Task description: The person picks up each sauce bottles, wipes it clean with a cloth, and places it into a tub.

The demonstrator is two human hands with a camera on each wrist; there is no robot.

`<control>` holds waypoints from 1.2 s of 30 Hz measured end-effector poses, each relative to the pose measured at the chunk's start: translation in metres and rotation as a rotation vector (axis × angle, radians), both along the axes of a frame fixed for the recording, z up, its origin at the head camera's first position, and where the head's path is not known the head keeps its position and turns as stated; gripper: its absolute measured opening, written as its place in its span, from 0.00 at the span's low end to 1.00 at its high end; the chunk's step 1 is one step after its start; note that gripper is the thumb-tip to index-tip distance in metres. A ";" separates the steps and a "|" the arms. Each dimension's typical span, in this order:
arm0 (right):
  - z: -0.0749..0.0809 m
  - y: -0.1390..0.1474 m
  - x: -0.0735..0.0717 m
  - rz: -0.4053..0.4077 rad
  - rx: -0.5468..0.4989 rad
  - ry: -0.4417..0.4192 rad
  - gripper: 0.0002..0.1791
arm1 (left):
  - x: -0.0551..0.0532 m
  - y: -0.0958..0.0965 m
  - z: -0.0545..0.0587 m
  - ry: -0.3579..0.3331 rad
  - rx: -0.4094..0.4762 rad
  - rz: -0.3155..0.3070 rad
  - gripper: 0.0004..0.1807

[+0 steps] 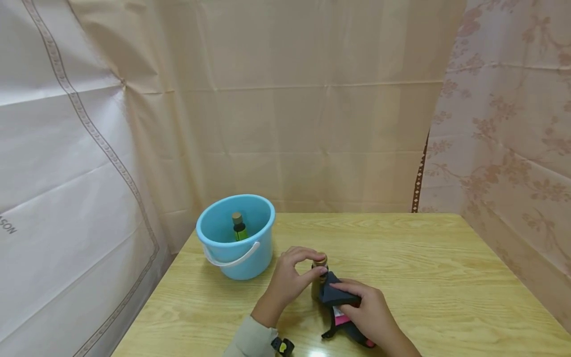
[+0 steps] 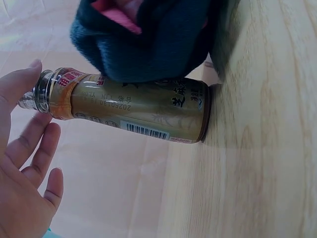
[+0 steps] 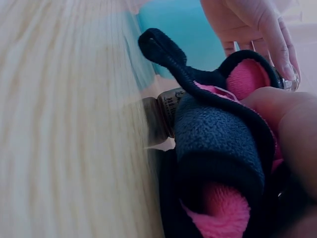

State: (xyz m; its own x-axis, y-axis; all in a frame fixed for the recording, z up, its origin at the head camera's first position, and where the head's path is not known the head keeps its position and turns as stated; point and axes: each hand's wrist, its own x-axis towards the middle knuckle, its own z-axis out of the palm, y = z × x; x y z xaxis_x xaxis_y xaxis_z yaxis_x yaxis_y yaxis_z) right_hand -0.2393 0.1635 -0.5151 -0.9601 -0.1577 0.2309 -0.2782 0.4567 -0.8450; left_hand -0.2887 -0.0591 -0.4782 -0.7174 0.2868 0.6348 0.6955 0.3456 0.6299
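Observation:
A glass bottle with a gold label (image 2: 143,111) stands upright on the wooden table. My left hand (image 1: 290,275) pinches the bottle's top between thumb and fingertips; in the left wrist view the other fingers (image 2: 44,153) spread beside the neck. With my right hand (image 1: 372,310) I grip a dark grey-blue fleecy cloth (image 1: 336,296) against the bottle's side. Pink lining, black edging and a hanging loop (image 3: 161,47) show on the cloth (image 3: 218,134). In the right wrist view it covers most of the bottle.
A light-blue bucket (image 1: 247,265) with a white handle (image 1: 236,259) stands at the table's left. Inside it is a dark bottle (image 1: 239,228) with a green label and a brownish cap. Curtains (image 1: 312,109) hang behind the table (image 1: 446,277) and at both sides.

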 end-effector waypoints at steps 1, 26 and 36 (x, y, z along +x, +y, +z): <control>0.000 0.000 0.000 0.005 0.012 -0.001 0.26 | 0.000 0.000 0.000 -0.002 0.000 0.003 0.14; -0.002 -0.002 -0.002 0.006 0.197 -0.018 0.21 | 0.002 -0.001 0.003 -0.101 -0.008 0.016 0.14; 0.000 -0.003 0.001 -0.037 0.146 0.026 0.24 | 0.000 0.000 -0.001 -0.039 0.014 0.001 0.14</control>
State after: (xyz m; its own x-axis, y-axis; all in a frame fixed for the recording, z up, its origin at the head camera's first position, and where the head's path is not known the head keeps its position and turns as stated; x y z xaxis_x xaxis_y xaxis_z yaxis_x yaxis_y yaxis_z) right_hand -0.2387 0.1602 -0.5154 -0.9599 -0.1562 0.2329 -0.2799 0.5848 -0.7614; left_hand -0.2887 -0.0588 -0.4789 -0.7420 0.2772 0.6105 0.6701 0.3370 0.6614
